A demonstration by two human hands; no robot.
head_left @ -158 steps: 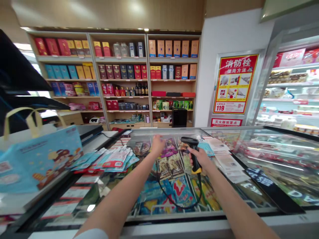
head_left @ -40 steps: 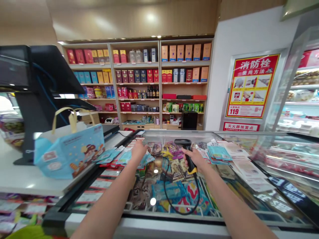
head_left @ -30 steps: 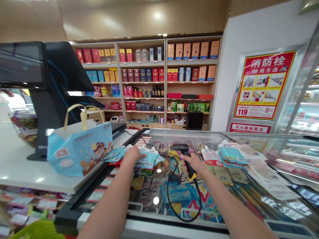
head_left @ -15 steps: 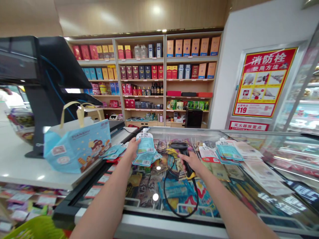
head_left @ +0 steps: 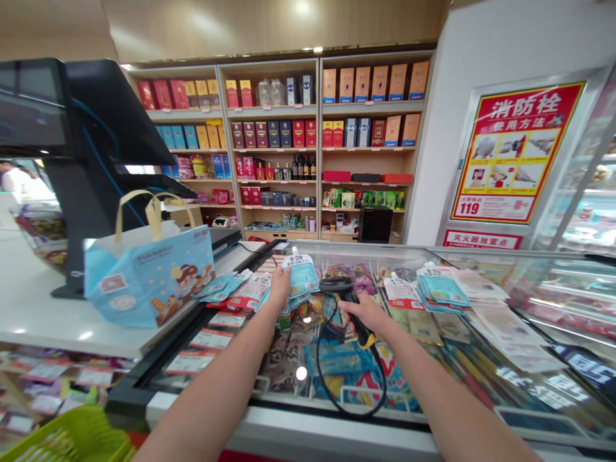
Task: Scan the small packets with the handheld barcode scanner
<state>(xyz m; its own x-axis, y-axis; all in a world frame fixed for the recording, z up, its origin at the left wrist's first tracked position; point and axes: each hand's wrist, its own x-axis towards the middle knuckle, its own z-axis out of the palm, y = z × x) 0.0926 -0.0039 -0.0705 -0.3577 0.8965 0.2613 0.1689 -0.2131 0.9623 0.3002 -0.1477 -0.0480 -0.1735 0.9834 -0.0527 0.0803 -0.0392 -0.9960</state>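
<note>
Between the thumb and fingers of my left hand is a blue-and-white spouted pouch, its spout pointing up. Under it, more such pouches lie on the freezer's glass top, partly hidden by my hand. My right hand is wrapped round the handle of a black barcode scanner. The scanner's head points left, close beside the held pouch. A black cable loops down from it over the glass. To the right of the scanner lies a stack of blue pouches, with a red-and-white pouch beside it.
A blue paper bag stands on the white counter at the left, by a black register screen. Paper slips lie on the freezer at the right. A green basket is at the lower left. Stocked shelves line the back.
My left hand has moved right with the pouch, closer to the scanner, uncovering red-and-white pouches at its left. The scanner, in my right hand, has shifted slightly left and tilted.
</note>
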